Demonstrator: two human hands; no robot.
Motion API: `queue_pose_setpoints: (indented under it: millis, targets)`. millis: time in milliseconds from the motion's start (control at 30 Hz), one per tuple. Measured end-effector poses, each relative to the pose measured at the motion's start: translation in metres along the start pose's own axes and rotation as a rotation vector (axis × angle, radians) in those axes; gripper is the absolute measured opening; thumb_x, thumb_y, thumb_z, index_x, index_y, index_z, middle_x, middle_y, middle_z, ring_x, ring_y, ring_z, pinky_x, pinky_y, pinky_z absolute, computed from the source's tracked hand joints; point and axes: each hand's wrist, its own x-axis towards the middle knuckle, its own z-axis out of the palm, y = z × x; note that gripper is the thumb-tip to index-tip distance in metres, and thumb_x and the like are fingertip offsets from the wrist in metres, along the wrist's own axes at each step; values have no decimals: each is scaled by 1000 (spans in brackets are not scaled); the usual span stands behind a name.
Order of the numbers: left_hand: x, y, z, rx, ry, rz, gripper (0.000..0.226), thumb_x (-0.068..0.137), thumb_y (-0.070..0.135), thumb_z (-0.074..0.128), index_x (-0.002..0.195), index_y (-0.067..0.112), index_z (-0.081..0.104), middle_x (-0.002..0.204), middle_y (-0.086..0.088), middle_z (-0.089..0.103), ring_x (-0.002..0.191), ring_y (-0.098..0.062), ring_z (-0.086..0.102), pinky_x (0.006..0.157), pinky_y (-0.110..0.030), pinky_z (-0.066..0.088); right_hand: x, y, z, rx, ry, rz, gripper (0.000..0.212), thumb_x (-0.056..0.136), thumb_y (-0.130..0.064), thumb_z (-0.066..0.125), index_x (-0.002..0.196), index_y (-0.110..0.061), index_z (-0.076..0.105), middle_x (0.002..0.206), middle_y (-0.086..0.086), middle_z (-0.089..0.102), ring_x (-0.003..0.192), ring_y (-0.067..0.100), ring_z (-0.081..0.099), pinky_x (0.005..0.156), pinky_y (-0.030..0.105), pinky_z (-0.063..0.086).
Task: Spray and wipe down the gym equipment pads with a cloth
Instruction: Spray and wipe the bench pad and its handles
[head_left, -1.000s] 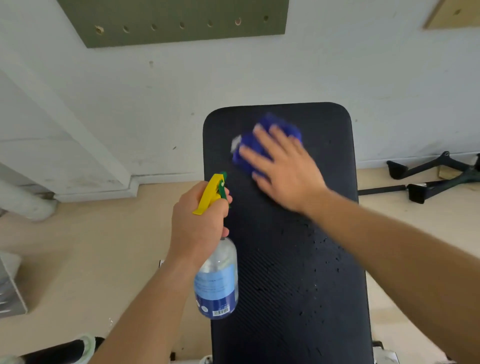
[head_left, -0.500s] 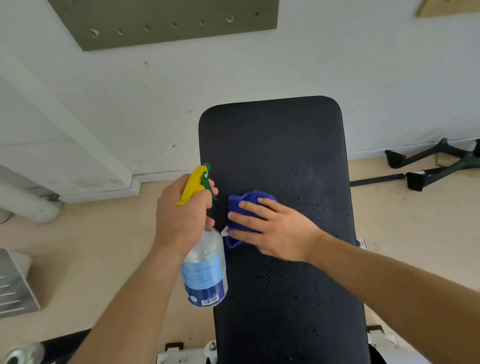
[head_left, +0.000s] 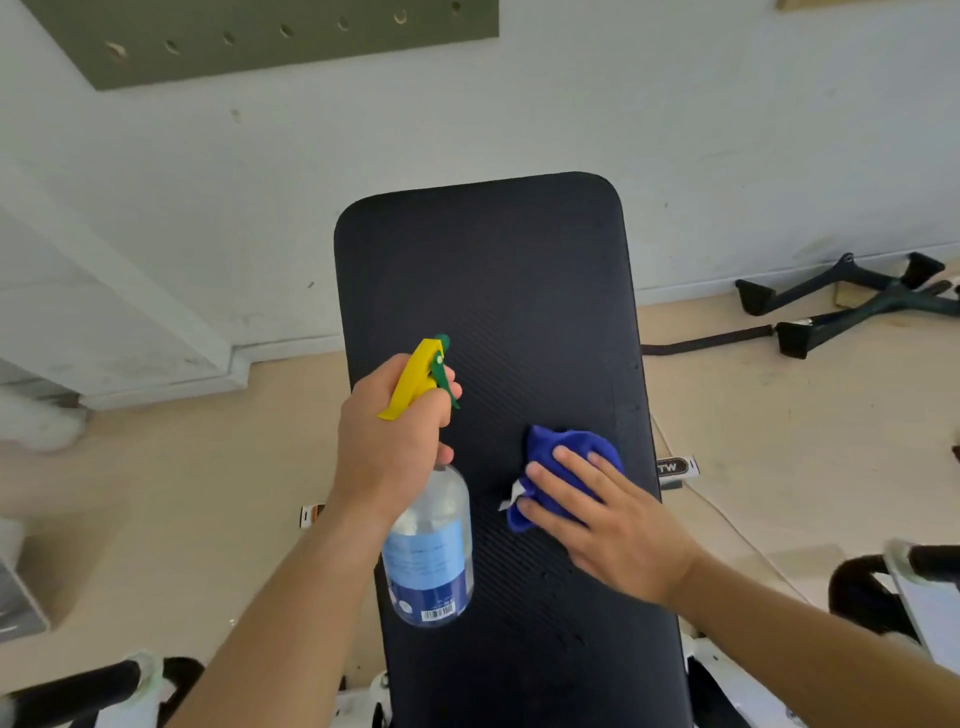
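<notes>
A long black bench pad (head_left: 493, 270) runs away from me toward the wall. My left hand (head_left: 387, 441) grips the neck of a clear spray bottle (head_left: 431, 551) with a blue label and a yellow and green trigger head, held over the pad's left edge. My right hand (head_left: 608, 525) lies flat with straight fingers on a bunched blue cloth (head_left: 561, 449), pressing it onto the right half of the pad. A white tag sticks out at the cloth's left side.
A white wall stands just behind the pad's far end, with a green perforated panel (head_left: 260, 36) high up. Black cable handles (head_left: 852, 301) lie on the beige floor at right. Black and white frame parts (head_left: 893, 587) flank the pad's near end.
My right hand has swept the cloth from the pad's far end down to its left side, then across to the right edge. The bottle hand has drifted right, over the pad's edge.
</notes>
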Motion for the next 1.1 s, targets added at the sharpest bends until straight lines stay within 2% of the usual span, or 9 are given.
queue_pose_setpoints:
  millis: [100,167,333,533,667,767,867,967,1100]
  targets:
    - [-2,-4,9,20,-23,7,29,67,20,52,82,32,75,89,1,78,54,-9,64,55,-36,58,28,48,-14,-35,44,-56,64,86,-39,50,149,-29,41,159,7,37,145,37,34,116,53,33]
    - [-2,-7,15,15,-28,10,29,68,19,53,82,32,75,89,1,78,58,-9,65,56,-37,59,71,100,-36,-5,176,162,56,90,-35,45,145,-26,46,155,12,42,141,41,39,110,55,39]
    - [-7,-14,28,45,-9,-2,27,86,0,56,86,21,74,90,3,79,60,-12,66,61,-40,60,134,176,-78,172,220,540,52,105,-38,34,156,-32,28,166,5,17,153,34,8,123,47,20]
    - [-10,-12,42,10,-26,-5,22,78,10,58,88,19,75,91,2,78,63,-14,65,56,-34,56,32,79,-10,116,314,340,50,97,-26,53,146,-19,50,157,15,37,147,42,26,117,57,28]
    - [-16,-13,51,49,-46,-10,26,86,0,57,90,19,75,92,0,78,63,-10,66,56,-33,58,-45,9,22,120,142,173,58,93,-28,55,150,-24,44,159,9,34,148,39,26,111,58,36]
    - [-22,-16,56,49,-77,-31,24,83,6,57,86,22,75,92,0,78,57,-7,64,56,-31,58,-36,31,17,142,109,93,56,95,-31,53,150,-26,43,159,8,34,147,37,30,109,55,39]
    - [-33,-17,67,39,-117,-43,27,69,18,53,85,22,75,90,0,77,61,-12,64,53,-29,56,6,85,-5,131,219,218,50,98,-30,52,148,-22,48,157,13,37,146,39,32,112,55,36]
    - [-45,-22,75,31,-116,-57,22,80,7,57,88,18,75,92,0,78,78,-19,68,55,-28,56,47,121,-31,101,225,385,49,102,-32,39,149,-16,45,157,18,36,146,42,29,116,55,30]
    - [-59,-30,74,16,-78,-85,23,81,6,57,88,18,75,92,-2,77,77,-20,67,55,-32,57,29,77,-14,106,248,330,49,102,-30,45,149,-18,45,159,14,34,148,41,26,117,55,28]
